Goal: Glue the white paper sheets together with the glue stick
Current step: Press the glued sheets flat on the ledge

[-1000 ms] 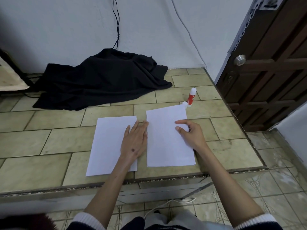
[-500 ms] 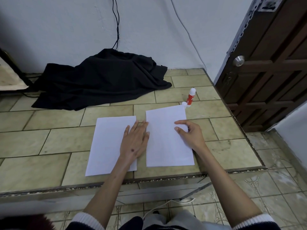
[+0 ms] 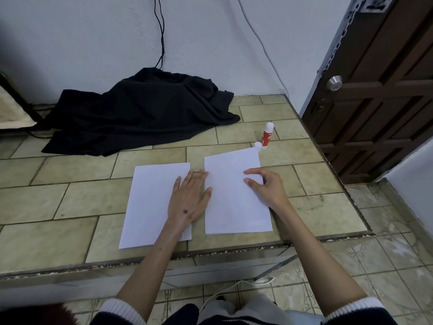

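Note:
Two white paper sheets lie side by side on the tiled counter (image 3: 70, 198): the left sheet (image 3: 150, 202) and the right sheet (image 3: 229, 202), which looks like a thin stack. My left hand (image 3: 189, 198) lies flat across the left sheet's right edge, and its fingertips reach the right sheet's left edge. On the right sheet's right edge rests my right hand (image 3: 267, 186), thumb and forefinger stretched out on the paper, the other fingers curled at the edge. Beyond the right sheet's far corner, the red-and-white glue stick (image 3: 267, 134) stands upright with a small white cap (image 3: 257, 144) beside it.
A crumpled black cloth (image 3: 140, 113) covers the back of the counter by the wall, with a black cable hanging above it. A brown door (image 3: 379, 90) with a metal knob stands at the right. The counter's front edge drops to a tiled floor.

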